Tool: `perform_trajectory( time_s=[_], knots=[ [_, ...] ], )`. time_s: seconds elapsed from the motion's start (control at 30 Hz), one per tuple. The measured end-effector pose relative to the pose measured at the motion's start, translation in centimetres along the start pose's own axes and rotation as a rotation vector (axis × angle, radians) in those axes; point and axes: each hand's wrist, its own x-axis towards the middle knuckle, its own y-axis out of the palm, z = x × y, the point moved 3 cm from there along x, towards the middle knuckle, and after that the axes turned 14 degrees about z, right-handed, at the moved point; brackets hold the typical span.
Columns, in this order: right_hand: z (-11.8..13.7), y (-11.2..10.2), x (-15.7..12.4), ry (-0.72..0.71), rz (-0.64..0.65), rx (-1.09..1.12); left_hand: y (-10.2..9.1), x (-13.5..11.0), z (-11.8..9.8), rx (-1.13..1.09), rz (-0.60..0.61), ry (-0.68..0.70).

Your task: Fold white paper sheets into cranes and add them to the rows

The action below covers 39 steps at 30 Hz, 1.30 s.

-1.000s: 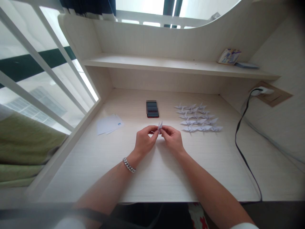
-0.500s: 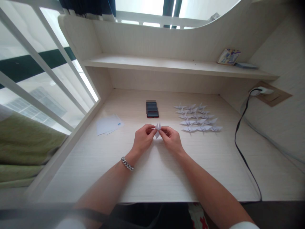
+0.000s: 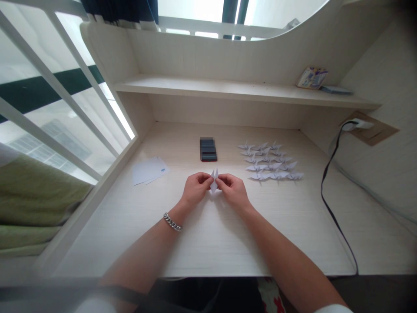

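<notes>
A small white piece of folded paper (image 3: pixel 213 184), diamond-shaped with two upright points, is held between my hands above the middle of the desk. My left hand (image 3: pixel 197 187) pinches its left side with thumb and fingers. On its right side, my right hand (image 3: pixel 232 189) grips it in the same way. The fingertips partly cover the paper. To the right lie several finished paper cranes (image 3: pixel 273 167) in rows. Beyond my hands rests a dark phone (image 3: pixel 208 149), its screen blurred out.
White paper sheets (image 3: pixel 146 171) lie at the left of the desk (image 3: pixel 208 243). A black cable (image 3: pixel 322 191) runs from the wall socket (image 3: pixel 374 129) down the right side. On the shelf (image 3: pixel 208 84) sits a small colourful packet (image 3: pixel 312 78). White rails border the left.
The folded paper has shifted very slightly left and down, and its two points stand a little apart. Both hands keep their pinch on it.
</notes>
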Motion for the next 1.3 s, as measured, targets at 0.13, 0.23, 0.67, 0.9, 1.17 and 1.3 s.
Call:
perform_trajectory(
  time_s=[0.13, 0.23, 0.67, 0.9, 1.17, 1.3],
  knots=[
    [-0.1, -0.2, 0.0, 0.019, 0.014, 0.001, 0.3, -0.2, -0.2, -0.052, 0.026, -0.027],
    [0.0, -0.2, 0.0, 0.024, 0.02, 0.01, 0.4, -0.3, -0.5, -0.018, 0.03, -0.026],
    [-0.9, -0.5, 0.3, 0.07, -0.027, 0.199, 0.8, -0.5, -0.5, 0.232, 0.081, 0.065],
    [-0.9, -0.5, 0.3, 0.036, -0.048, 0.197, 0.8, -0.5, -0.6, 0.251, 0.067, 0.066],
    [-0.7, -0.3, 0.2, 0.044, -0.062, 0.205, 1.1, -0.7, -0.9, 0.238, 0.092, 0.058],
    [-0.5, -0.3, 0.2, 0.03, -0.065, 0.248, 1.1, -0.7, -0.8, 0.203, 0.102, 0.057]
  ],
)
